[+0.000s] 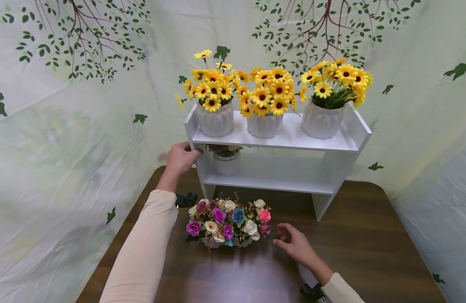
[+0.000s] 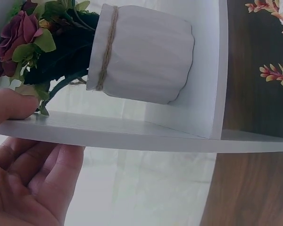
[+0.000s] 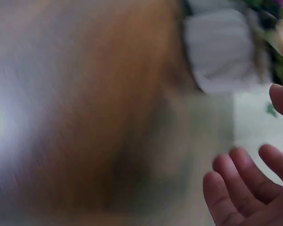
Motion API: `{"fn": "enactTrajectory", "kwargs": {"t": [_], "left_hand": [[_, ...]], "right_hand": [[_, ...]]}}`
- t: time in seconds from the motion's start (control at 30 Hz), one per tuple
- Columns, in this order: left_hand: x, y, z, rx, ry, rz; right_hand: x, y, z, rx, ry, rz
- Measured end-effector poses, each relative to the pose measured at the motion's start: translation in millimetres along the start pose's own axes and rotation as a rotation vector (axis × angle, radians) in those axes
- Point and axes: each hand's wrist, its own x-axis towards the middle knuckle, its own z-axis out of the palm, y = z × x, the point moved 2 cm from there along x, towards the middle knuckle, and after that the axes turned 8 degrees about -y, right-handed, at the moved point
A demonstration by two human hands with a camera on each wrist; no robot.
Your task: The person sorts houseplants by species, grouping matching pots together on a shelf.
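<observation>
Three sunflower pots (image 1: 265, 122) and one rose pot (image 1: 227, 162) are shelved; your left hand (image 1: 181, 158) grips the white shelf (image 1: 282, 136) edge; your right hand (image 1: 295, 245), fingers relaxed, hovers beside the mixed-rose pot (image 1: 228, 223) left on the table (image 1: 369, 252)

Head view looks down; wrist views close, sharing shelf (image 1: 278, 143).

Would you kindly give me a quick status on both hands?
Left hand grips shelf side panel. Right hand open beside rose pot, not touching. Nothing between.

Three sunflower pots (image 1: 265, 110), two rose pots (image 1: 227, 221), one shelf (image 1: 333, 145), two hands (image 1: 181, 158).
</observation>
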Motion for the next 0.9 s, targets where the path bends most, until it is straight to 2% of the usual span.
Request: {"fn": "enactTrajectory", "kwargs": {"t": [0.17,0.47,0.6,0.77,0.9], "left_hand": [[-0.1,-0.9,0.4,-0.001,-0.013,-0.02],[0.7,-1.9,-1.5,-0.028,-0.037,-0.036],[0.4,-1.0,-2.0,-0.044,-0.034,-0.036],[-0.5,1.0,-0.8,-0.037,-0.04,-0.027],[0.6,1.6,0.2,-0.055,-0.042,-0.033]], "right_hand": [[10.5,2.4,35.9,-0.046,0.01,-0.031],[28.6,-14.5,90.6,0.142,0.105,-0.099],[33.6,-21.7,105.1,0.173,0.172,-0.116],[37.4,-22.8,117.5,0.079,0.302,-0.099],[40.8,-24.2,120.0,0.066,0.402,-0.155]]}}
